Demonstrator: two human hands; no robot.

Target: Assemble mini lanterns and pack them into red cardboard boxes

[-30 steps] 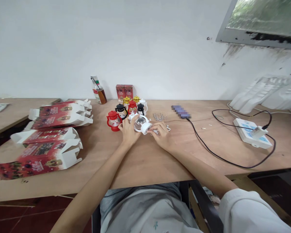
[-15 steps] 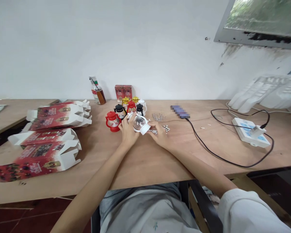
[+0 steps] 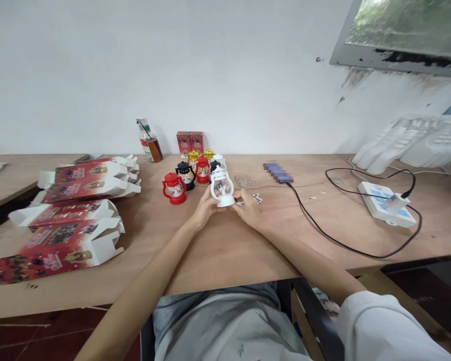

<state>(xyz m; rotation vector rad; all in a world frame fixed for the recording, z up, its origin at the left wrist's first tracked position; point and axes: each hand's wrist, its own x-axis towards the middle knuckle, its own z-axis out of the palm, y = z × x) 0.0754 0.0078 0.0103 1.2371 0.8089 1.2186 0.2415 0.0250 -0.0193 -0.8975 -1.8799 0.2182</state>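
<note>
A small white toy lantern [image 3: 222,187] with a clear globe stands upright between my hands. My left hand [image 3: 204,208] grips its base from the left, fingers closed around it. On the other side, the fingers of my right hand [image 3: 248,208] are closed at the base's right edge. Just left are a red lantern [image 3: 175,189] and a black lantern [image 3: 185,175]. Behind stand another red lantern [image 3: 202,169], two gold lanterns [image 3: 193,156], and a black and a white one partly hidden. Small silver discs [image 3: 257,198] lie beside my right hand, near a pile of small metallic pieces [image 3: 245,181].
Flattened red printed boxes [image 3: 73,220] lie at left. A bottle of brown liquid [image 3: 150,145] and two small red boxes [image 3: 190,144] stand by the wall. A blurred phone [image 3: 278,173] trails a black cable [image 3: 330,238] toward a white power strip [image 3: 385,203].
The white lantern has gone from tilted, base toward me, to upright. My left hand has moved from its upper left side down to its base; my right hand stays near the base.
</note>
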